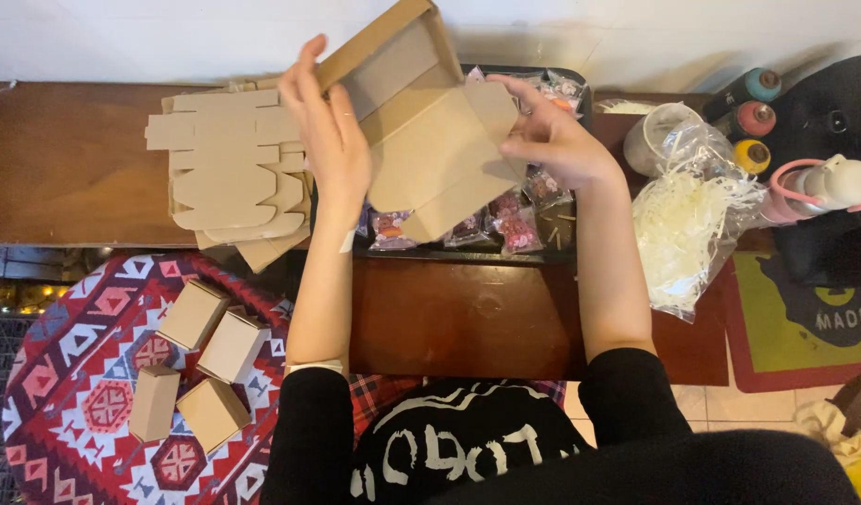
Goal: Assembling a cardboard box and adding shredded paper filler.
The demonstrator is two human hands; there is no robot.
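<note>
I hold a brown cardboard box blank [430, 140], partly folded, up over the table. My left hand [328, 131] grips its left side wall with the fingers pointing up. My right hand [552, 140] pinches a flap at its right edge. Beneath the box lies a black tray [468, 251] with several small wrapped packets [515, 220] in pink and clear film. A stack of flat cardboard blanks [229, 173] rests on the brown table [66, 168] just left of my left hand.
Several folded brown boxes [201, 360] sit on a patterned red rug at lower left. A clear bag of pale shredded paper [688, 224] lies to the right, with a glass jar [660, 136], three capped bottles [753, 117] and a pink-rimmed white item [828, 182] beyond.
</note>
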